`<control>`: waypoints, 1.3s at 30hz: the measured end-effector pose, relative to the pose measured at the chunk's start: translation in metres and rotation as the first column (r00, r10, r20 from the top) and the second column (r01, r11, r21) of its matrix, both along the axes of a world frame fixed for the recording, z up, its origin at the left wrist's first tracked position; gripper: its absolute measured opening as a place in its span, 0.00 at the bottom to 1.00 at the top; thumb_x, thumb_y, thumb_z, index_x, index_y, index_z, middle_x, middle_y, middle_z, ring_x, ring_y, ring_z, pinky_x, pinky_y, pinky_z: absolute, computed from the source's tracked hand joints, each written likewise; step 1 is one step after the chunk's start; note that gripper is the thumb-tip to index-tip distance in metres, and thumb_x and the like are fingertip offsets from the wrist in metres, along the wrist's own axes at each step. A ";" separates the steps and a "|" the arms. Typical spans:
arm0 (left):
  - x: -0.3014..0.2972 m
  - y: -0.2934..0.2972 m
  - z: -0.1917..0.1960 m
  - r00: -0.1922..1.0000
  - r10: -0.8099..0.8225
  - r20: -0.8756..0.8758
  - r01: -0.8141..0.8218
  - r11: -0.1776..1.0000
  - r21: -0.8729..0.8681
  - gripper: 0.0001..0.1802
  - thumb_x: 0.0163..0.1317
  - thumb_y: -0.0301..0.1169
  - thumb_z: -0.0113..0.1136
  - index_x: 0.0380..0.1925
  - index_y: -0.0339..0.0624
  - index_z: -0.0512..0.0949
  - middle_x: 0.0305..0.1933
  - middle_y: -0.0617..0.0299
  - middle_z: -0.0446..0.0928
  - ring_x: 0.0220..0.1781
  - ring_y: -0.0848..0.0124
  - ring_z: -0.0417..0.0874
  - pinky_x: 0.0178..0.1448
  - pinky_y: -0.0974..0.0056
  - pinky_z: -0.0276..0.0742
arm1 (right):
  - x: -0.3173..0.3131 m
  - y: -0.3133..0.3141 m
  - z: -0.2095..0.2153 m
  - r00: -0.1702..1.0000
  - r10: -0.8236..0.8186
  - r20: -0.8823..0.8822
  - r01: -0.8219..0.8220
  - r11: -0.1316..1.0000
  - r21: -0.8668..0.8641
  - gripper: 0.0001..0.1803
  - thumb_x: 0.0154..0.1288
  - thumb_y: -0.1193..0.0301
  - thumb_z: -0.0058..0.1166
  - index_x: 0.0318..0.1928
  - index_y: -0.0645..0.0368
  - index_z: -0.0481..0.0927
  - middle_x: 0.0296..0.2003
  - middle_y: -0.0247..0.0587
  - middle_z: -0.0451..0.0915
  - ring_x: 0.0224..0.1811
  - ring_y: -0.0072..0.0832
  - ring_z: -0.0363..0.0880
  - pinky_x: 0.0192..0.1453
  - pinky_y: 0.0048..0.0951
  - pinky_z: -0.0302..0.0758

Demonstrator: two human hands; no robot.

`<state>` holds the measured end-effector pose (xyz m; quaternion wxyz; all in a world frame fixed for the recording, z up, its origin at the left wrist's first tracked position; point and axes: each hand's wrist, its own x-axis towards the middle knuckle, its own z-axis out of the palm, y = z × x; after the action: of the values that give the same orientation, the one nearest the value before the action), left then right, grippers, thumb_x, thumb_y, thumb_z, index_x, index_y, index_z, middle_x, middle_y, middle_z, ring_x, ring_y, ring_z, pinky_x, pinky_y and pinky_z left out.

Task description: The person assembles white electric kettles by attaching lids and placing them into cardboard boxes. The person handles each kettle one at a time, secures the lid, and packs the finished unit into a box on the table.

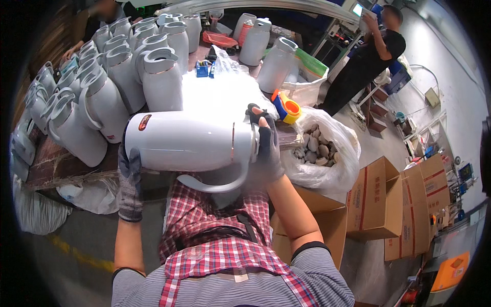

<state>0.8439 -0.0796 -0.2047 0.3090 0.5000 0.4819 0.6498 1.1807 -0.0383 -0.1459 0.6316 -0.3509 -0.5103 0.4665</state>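
Note:
A pale grey vacuum jug (186, 140) lies on its side across my lap, level between both hands. Its curved handle hangs down toward me, and a reddish oval label marks the body near the base. My left hand (131, 181), in a grey glove, grips the base end at the left. At the neck end, my right hand (266, 148) is wrapped around the rim; its glove leaves fingertips bare. What the right fingers touch inside the mouth is hidden. Behind the jug, the table (92, 171) has a brightly lit white surface.
Many similar jugs (162, 77) crowd the table's left side. An orange-and-blue tape dispenser (287, 108) sits at the right edge, above a plastic bag (345, 171) of roundish grey parts. Open cardboard boxes (376, 197) stand at right. One person (371, 56) stands behind; another is at far left.

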 end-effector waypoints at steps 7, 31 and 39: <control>-0.029 0.008 -0.053 0.977 0.098 -0.190 -0.096 0.995 0.020 0.28 0.70 0.43 0.55 0.63 0.39 0.65 0.59 0.56 0.71 0.59 0.66 0.73 0.61 0.61 0.71 | 0.001 -0.027 0.017 0.884 -0.199 0.423 -0.031 0.878 0.477 0.31 0.69 0.51 0.47 0.60 0.64 0.69 0.64 0.56 0.66 0.66 0.46 0.65 0.69 0.41 0.60; 0.040 -0.013 0.025 0.978 -0.101 -0.180 0.119 0.989 0.092 0.36 0.69 0.46 0.54 0.70 0.39 0.58 0.66 0.52 0.67 0.66 0.63 0.67 0.65 0.60 0.66 | 0.034 0.005 0.000 0.977 -0.050 -0.209 -0.006 0.966 -0.259 0.28 0.68 0.54 0.54 0.61 0.57 0.69 0.55 0.39 0.70 0.55 0.34 0.70 0.57 0.30 0.72; -0.022 0.038 0.006 0.998 -0.053 -0.042 0.052 0.998 -0.041 0.31 0.67 0.37 0.55 0.67 0.39 0.60 0.68 0.52 0.63 0.67 0.60 0.66 0.70 0.56 0.61 | 0.040 -0.012 0.008 0.977 -0.157 0.142 0.096 0.928 0.360 0.27 0.69 0.54 0.48 0.61 0.57 0.67 0.59 0.45 0.68 0.58 0.33 0.70 0.62 0.35 0.68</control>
<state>0.8223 -0.0418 -0.1989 0.3252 0.5202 0.4880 0.6208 1.2207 -0.0506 -0.1375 0.6677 -0.3028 -0.6128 0.2949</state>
